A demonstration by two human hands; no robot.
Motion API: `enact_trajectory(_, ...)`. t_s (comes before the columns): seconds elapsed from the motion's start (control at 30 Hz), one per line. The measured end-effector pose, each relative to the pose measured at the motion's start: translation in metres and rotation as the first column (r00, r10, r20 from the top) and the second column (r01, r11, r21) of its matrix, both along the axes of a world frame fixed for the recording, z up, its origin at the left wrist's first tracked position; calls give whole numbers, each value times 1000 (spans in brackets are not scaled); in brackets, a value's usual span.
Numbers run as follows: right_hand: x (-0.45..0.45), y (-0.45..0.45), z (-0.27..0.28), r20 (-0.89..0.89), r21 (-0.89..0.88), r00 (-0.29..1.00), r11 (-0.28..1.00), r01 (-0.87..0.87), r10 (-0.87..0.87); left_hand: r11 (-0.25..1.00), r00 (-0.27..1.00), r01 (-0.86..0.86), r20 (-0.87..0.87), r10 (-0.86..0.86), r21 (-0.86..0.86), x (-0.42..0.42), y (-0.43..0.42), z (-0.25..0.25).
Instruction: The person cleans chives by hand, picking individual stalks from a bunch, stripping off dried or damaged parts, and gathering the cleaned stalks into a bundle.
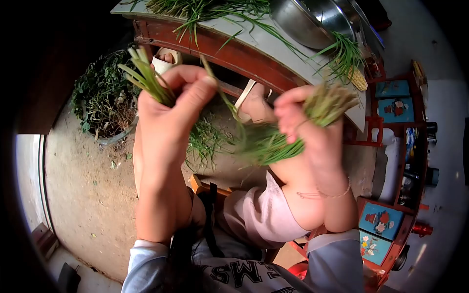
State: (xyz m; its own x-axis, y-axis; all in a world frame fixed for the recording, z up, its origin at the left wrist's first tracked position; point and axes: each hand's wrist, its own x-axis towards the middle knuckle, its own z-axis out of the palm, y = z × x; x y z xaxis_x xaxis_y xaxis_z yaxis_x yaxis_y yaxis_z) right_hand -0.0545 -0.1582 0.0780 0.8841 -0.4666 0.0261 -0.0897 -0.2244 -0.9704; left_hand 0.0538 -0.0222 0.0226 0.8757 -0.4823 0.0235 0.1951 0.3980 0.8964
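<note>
Black corners | fisheye edges | bowl glare | hands blurred (right worse)

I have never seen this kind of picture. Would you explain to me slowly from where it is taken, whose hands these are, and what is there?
There is no machine: a person works barehanded. The one picture comes from a camera worn on the person's head, looking forward and down. The left hand holds a small bunch of pale green stalks and pinches a thin green strand. The right hand, slightly blurred, grips a thick bundle of long green leaves with pale stalk ends. On the white-topped red wooden table lie more long green leaves, a shiny silver metal bowl and a yellow corn cob.
</note>
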Motion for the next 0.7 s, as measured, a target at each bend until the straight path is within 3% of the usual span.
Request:
enact_trajectory(0.23, 2, 18, -6, -75, 41, 997, 999, 12, -9, 995, 995, 101, 2, -101, -7, -15, -12, 9)
enact_trajectory(0.3, 2, 17, -3, -174, 71, 985, 997, 30, -18, 995, 995, 99, 15, -98, -10, -16, -13, 8)
enact_trajectory(0.33, 2, 17, -7, -122, 32, 992, 999, 25, -21, 995, 995, 99, 14, -99, -8, -16, -13, 7)
enact_trajectory(0.43, 3, 12, -5, -116, 170, 992, 985, -21, 41, 997, 998, 68, 7, -67, -26, -16, -14, 7)
enact_trajectory(0.7, 3, 9, -2, -179, 250, 981, 968, -27, 74, 985, 985, -159, 76, 154, 69, 0, -14, -5)
